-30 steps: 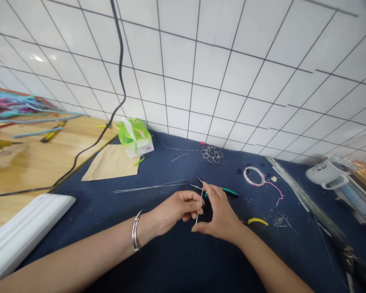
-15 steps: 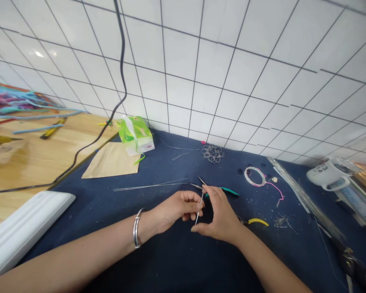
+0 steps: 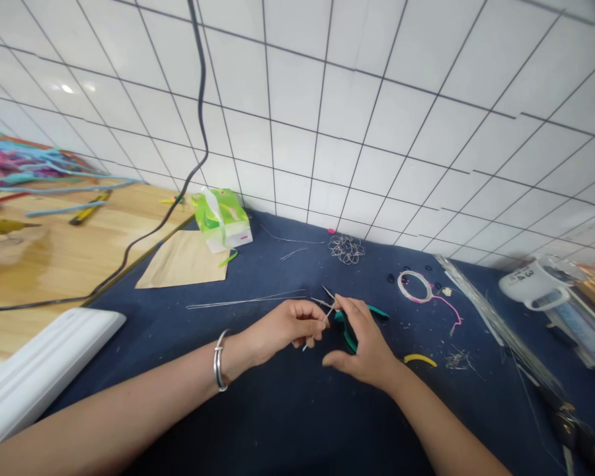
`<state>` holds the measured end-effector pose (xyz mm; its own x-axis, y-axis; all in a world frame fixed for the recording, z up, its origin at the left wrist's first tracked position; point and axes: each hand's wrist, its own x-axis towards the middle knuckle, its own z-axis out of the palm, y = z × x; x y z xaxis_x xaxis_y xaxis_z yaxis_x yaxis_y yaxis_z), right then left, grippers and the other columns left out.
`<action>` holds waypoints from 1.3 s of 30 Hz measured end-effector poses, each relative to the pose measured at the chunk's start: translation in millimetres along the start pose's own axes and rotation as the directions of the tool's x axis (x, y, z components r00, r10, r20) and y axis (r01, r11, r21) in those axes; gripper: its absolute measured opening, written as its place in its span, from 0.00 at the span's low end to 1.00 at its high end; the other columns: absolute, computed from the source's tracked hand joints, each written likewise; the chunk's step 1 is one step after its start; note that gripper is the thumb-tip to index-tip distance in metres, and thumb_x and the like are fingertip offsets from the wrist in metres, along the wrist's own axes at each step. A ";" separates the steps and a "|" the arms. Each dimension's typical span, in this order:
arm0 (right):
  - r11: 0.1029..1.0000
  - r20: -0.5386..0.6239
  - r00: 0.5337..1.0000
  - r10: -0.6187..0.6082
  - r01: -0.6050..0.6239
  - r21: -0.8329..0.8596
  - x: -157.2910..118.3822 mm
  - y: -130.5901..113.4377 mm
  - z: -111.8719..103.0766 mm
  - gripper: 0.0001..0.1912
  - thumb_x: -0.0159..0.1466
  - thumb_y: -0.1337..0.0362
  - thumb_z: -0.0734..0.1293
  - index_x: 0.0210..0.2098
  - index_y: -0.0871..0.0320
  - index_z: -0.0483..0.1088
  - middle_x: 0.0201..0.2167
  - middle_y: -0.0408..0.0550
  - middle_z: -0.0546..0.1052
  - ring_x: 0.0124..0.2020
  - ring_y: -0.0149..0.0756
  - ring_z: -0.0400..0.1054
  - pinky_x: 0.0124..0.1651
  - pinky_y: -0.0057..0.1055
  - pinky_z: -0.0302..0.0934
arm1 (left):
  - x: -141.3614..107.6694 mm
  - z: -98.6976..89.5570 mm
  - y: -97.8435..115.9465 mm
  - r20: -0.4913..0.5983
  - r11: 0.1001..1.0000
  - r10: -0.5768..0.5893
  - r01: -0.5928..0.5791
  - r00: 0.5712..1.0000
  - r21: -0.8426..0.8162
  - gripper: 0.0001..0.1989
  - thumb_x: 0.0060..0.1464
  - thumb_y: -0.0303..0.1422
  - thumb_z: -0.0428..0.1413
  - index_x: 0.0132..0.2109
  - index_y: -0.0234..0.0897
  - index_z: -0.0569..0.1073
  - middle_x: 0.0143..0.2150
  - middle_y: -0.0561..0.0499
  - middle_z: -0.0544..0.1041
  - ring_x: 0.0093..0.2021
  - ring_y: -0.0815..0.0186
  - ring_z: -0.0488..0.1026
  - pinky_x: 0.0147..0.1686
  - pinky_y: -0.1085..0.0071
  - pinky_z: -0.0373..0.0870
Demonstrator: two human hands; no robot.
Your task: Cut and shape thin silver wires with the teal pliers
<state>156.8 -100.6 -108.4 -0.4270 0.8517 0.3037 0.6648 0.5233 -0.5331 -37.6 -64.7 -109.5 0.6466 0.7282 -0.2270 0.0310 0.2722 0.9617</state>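
Observation:
My left hand (image 3: 290,329) is closed in a pinch around a thin whitish rod (image 3: 330,313), which slants from lower left to upper right. Its lower end pokes out beneath the fingers. At the upper end, the fingertips of my right hand (image 3: 364,340) touch or nearly touch the rod, while the thumb is spread well away from them. Behind the right hand lie green-handled pliers (image 3: 346,332) on the dark blue cloth, jaws apart, partly hidden by the fingers. Two or so long thin wires (image 3: 242,302) lie left of the pliers.
Near the tiled wall are a green tissue pack (image 3: 221,221), brown paper (image 3: 183,261) and a wire coil (image 3: 346,250). To the right sit a ring-shaped spool (image 3: 401,285), a yellow handle (image 3: 420,359), wire scraps (image 3: 459,360), a wire bundle (image 3: 496,320) and a white mug (image 3: 530,283).
The rod has tilted, its lower end swinging left and its top right. My right thumb has come away from the rod's lower end, and more of the green pliers shows.

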 end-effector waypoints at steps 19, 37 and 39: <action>0.882 -0.010 0.985 -0.174 0.151 -0.446 -4.9 9.5 1.1 0.11 0.64 0.69 0.58 0.41 0.57 0.69 0.38 0.50 0.72 0.44 0.39 0.62 0.47 0.39 0.54 | -1.8 -8.3 4.4 0.098 0.792 0.119 -0.154 0.988 0.591 0.09 0.51 0.31 0.50 0.34 0.38 0.74 0.26 0.53 0.72 0.26 0.69 0.67 0.25 0.77 0.59; 0.130 -0.352 0.459 0.815 -0.739 -0.661 -97.2 134.7 -214.1 0.12 0.65 0.62 0.58 0.41 0.62 0.68 0.41 0.54 0.72 0.41 0.38 0.67 0.42 0.37 0.62 | 8.5 2.8 -16.2 -0.080 0.993 0.037 -0.027 0.996 0.118 0.13 0.50 0.41 0.55 0.37 0.36 0.70 0.28 0.52 0.70 0.28 0.69 0.65 0.27 0.74 0.62; 0.049 -0.368 0.354 0.860 -0.775 -0.630 -123.9 144.7 -226.7 0.14 0.64 0.61 0.60 0.47 0.60 0.65 0.46 0.50 0.69 0.42 0.35 0.67 0.43 0.38 0.63 | 9.7 3.0 -17.1 -0.108 0.995 0.040 -0.029 0.993 0.100 0.13 0.49 0.42 0.55 0.37 0.37 0.70 0.29 0.52 0.71 0.28 0.69 0.65 0.27 0.74 0.63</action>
<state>444.9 -124.6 -44.1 0.6462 0.7608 -0.0600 0.7498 -0.6181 0.2361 -29.6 -64.2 -127.7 0.5611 0.8023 -0.2036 0.0880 0.1867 0.9785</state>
